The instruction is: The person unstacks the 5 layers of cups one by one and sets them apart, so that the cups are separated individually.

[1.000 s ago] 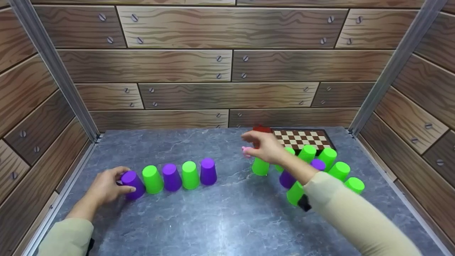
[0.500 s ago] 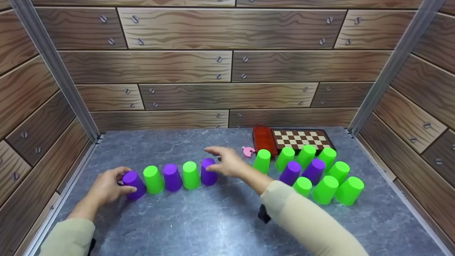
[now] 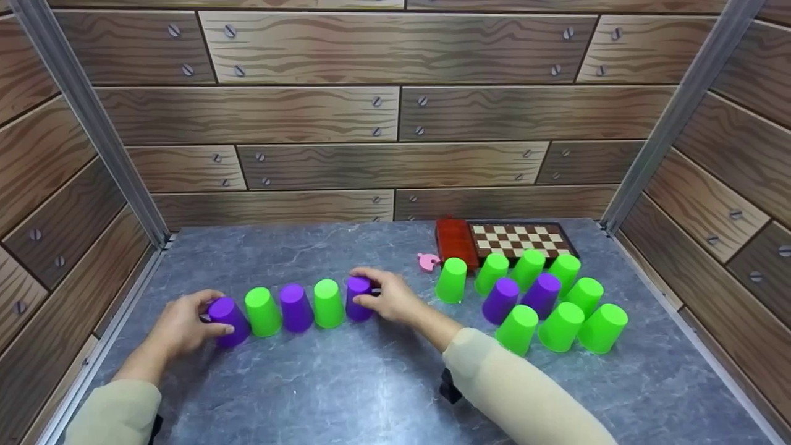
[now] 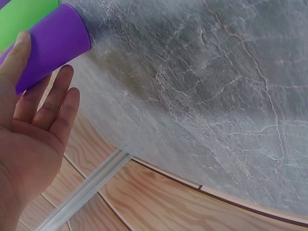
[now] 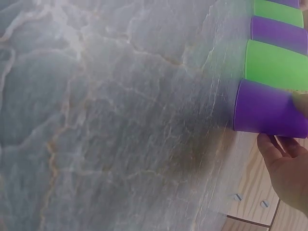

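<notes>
An upside-down purple cup point(image 3: 229, 322) stands at the left end of a row, and my left hand point(image 3: 188, 322) holds it, thumb in front and fingers behind. At the row's right end my right hand point(image 3: 392, 298) grips another inverted purple cup point(image 3: 358, 299); the right wrist view shows thumb and fingertips on opposite sides of that purple cup point(image 5: 269, 109). Between them stand a green cup point(image 3: 263, 312), a purple cup point(image 3: 296, 308) and a second green cup point(image 3: 329, 303), close together. In the left wrist view the left thumb lies along the purple cup point(image 4: 55, 43).
Several inverted green cups point(image 3: 560, 327) and two purple ones point(image 3: 500, 301) stand in a cluster at right. Behind them lie a checkered board point(image 3: 522, 240), a red box point(image 3: 456, 241) and a small pink piece point(image 3: 427, 262). Wood-patterned walls point(image 3: 395, 114) bound the grey tabletop point(image 3: 278, 395).
My right hand has moved left from above the cup cluster to the purple cup at the row's right end and taken hold of it. The left hand stays on its cup.
</notes>
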Available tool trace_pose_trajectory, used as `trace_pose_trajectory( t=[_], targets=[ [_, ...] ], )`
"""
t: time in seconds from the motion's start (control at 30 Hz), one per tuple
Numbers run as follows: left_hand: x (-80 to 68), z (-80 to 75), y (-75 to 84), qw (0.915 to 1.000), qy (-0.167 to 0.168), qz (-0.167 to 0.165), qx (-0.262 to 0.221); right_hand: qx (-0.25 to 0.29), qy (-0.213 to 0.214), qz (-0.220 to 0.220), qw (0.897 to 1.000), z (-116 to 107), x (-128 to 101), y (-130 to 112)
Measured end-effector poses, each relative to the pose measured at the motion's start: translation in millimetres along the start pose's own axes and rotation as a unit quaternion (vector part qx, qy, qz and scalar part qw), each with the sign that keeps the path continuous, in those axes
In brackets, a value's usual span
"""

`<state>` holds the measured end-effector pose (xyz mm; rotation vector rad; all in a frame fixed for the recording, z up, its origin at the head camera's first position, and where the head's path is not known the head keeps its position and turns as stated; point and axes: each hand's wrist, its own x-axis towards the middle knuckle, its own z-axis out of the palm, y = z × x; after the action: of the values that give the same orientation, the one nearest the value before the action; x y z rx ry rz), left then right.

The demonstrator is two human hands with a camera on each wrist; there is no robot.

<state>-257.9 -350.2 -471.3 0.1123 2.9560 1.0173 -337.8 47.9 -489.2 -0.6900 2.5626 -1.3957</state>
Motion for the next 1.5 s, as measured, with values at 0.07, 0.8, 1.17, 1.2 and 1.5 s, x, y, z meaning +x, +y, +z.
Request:
trace_pose_trajectory(
  t=[0.07, 0.8, 1.17, 1.2, 1.5],
  targets=[
    [-0.2, 0.1, -0.1, 1.0, -0.002, -0.002, 0.001, 0.008, 0.005, 0.003, 1.0, -1.8, -3.7, 0.4],
    [-0.7, 0.0, -1.0, 1.0, -0.001, -0.006, 0.003, -0.014, 0.157, 0.042, 0.987, -85.5, -104.6, 31.4],
    [-0.9, -0.8, 0.8, 0.9999, 0.0, -0.008, 0.009, -0.012, 0.173, 0.065, 0.983, -98.1, -119.0, 42.2],
    [-0.9, -0.9, 0.8, 0.9999, 0.0, -0.008, 0.009, -0.012, 0.174, 0.066, 0.983, -98.5, -119.0, 42.5],
    [-0.7, 0.3, 1.4, 1.0, -0.002, -0.007, 0.001, -0.012, 0.174, 0.086, 0.981, -100.3, -118.0, 46.3]
  ],
)
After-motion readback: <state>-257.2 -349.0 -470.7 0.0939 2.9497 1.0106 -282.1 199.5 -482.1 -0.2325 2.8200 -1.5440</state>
